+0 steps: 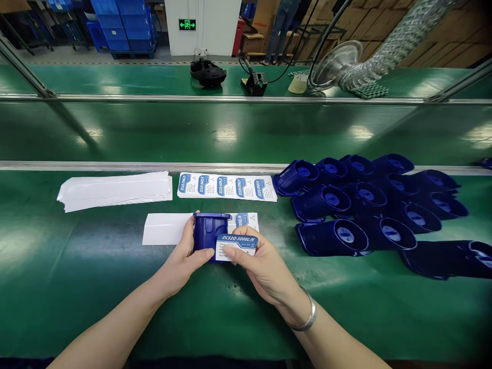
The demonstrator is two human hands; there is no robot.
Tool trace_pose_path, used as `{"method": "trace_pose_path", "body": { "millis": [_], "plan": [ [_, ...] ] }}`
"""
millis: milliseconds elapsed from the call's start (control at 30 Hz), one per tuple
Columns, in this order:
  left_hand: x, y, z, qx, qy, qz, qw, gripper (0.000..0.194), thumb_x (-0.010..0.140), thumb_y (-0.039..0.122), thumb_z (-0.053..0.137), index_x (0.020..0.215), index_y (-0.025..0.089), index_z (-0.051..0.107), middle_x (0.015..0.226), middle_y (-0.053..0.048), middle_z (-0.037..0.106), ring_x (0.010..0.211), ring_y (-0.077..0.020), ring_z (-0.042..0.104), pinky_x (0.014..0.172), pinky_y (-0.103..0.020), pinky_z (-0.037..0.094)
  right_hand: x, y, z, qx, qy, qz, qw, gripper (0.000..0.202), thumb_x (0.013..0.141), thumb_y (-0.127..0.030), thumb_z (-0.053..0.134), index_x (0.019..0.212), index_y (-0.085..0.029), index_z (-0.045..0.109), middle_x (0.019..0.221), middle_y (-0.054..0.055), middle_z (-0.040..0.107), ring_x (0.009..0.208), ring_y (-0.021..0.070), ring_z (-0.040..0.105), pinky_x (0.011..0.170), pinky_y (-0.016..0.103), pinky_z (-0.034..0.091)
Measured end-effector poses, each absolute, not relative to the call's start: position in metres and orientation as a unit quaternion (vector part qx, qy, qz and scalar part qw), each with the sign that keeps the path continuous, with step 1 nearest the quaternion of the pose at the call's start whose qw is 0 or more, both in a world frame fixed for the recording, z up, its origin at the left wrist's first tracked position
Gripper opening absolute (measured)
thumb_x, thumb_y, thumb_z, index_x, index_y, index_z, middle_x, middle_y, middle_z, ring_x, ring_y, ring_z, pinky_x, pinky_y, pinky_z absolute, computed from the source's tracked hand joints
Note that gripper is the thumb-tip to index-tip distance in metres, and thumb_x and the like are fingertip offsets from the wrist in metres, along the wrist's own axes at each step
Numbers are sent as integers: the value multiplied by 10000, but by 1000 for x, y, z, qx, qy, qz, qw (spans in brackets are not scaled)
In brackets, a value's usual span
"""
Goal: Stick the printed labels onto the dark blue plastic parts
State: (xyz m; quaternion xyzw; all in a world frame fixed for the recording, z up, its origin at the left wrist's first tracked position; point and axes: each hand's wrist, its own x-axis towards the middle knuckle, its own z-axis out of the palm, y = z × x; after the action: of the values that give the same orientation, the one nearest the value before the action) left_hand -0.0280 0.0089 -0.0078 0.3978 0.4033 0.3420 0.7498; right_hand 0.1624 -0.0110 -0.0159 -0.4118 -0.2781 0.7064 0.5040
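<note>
My left hand (184, 259) is closed around the left side of a dark blue plastic housing (205, 230), thumb across its front. Between thumb and fingers of my right hand (261, 261) is a blue and white label (237, 241) printed "DC52Q-5000L/H". The label overlaps the housing's lower right; whether it is stuck to it I cannot tell. Behind both hands lies a label strip (167, 228), blank at its left part and with a printed label at its right end, its middle hidden by the housing.
A sheet of printed labels (226, 187) lies farther back, beside a stack of blank white strips (115, 190) on the left. Several dark blue housings (332, 202) stand grouped at right on the green table (115, 287). A metal rail (154, 166) crosses behind them.
</note>
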Motion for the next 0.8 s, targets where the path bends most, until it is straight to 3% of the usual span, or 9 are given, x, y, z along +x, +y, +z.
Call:
{"method": "trace_pose_path", "body": {
  "millis": [433, 633, 800],
  "plan": [
    [-29, 8, -8, 386, 408, 341, 754, 868, 911, 346, 682, 1615, 352, 175, 1653, -33, 340, 1499, -326, 322, 1211, -434, 320, 162, -11, -15, -424, -278, 703, 498, 427, 712, -379, 975, 843, -183, 619, 757, -17, 591, 677, 133, 490, 639, 234, 403],
    [-29, 8, -7, 396, 411, 329, 752, 881, 926, 365, 668, 1619, 342, 125, 1675, -26, 287, 1510, -301, 301, 1210, -399, 325, 162, -11, -15, -425, -278, 702, 499, 426, 706, -384, 977, 841, -181, 628, 759, -15, 596, 678, 135, 495, 642, 239, 410],
    [-29, 9, -6, 401, 407, 328, 752, 875, 934, 362, 656, 1618, 326, 112, 1676, -51, 271, 1505, -316, 304, 1220, -439, 308, 162, -11, -15, -409, -273, 712, 501, 398, 735, -346, 968, 854, -177, 629, 776, -14, 612, 690, 124, 501, 655, 222, 410]
  ]
}}
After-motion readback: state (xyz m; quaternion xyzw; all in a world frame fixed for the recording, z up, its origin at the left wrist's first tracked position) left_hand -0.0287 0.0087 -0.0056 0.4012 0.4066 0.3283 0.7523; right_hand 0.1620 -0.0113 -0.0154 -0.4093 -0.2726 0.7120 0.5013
